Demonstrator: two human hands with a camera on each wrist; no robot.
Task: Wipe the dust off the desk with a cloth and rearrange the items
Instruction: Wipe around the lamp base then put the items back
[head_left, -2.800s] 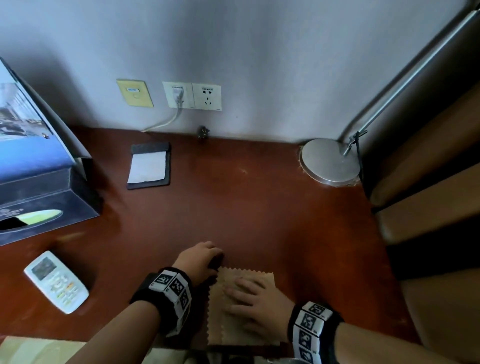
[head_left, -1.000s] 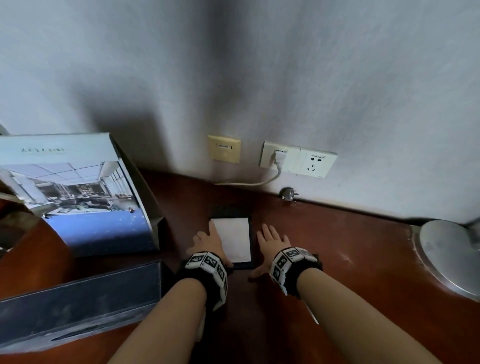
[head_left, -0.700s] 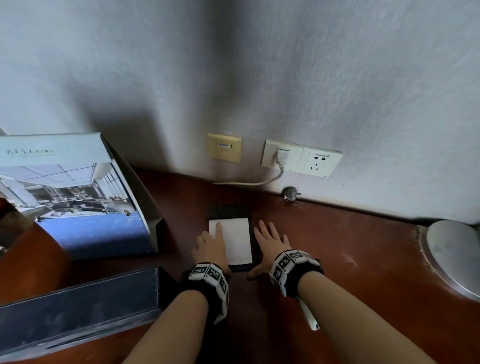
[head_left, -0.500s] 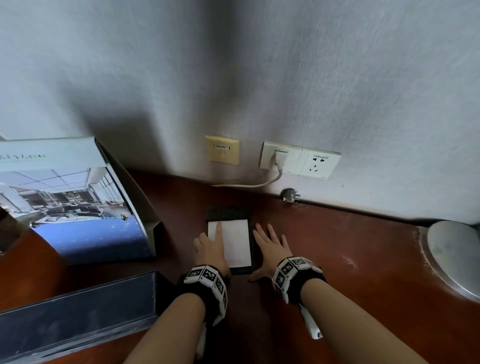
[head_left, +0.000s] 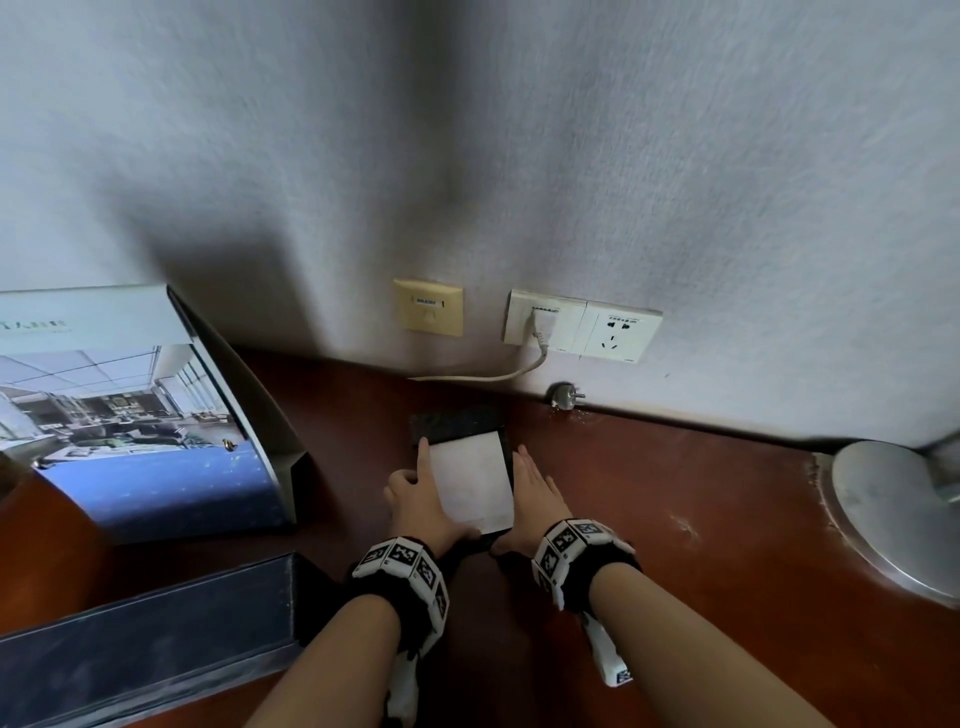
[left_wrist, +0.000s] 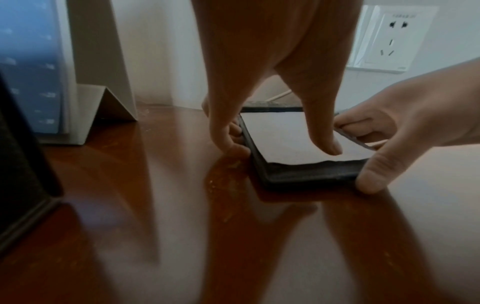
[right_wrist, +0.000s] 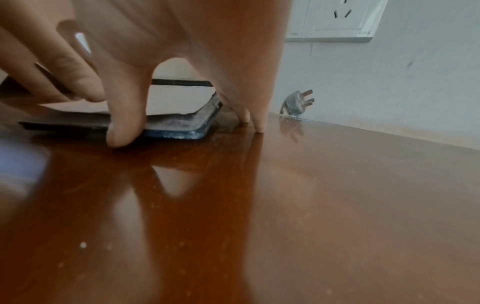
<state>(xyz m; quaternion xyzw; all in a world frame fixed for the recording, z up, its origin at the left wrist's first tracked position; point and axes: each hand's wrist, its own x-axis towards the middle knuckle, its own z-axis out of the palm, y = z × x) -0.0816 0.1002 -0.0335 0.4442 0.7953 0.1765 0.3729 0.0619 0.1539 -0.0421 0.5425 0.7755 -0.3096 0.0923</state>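
Note:
A black notepad holder with white paper (head_left: 470, 483) lies flat on the red-brown desk (head_left: 701, 545) near the wall. My left hand (head_left: 415, 499) is at its left side. In the left wrist view the thumb presses on the paper (left_wrist: 285, 133) and the straight fingers (left_wrist: 228, 139) touch the desk against the left edge. My right hand (head_left: 535, 499) is at the right side. Its thumb (right_wrist: 124, 123) sits against the near edge of the holder (right_wrist: 179, 125) and its fingers curl at the right edge. No cloth is in view.
A standing brochure display (head_left: 130, 415) and a dark box (head_left: 145, 639) occupy the desk's left. A round metal lamp base (head_left: 893, 514) sits at the right. A loose plug (head_left: 563, 397) lies by the wall under the sockets (head_left: 582, 325). Dust specks show on the desk.
Earlier both hands were on a tan cloth at the desk's front. They now flank the notepad and have slid back toward its near end.

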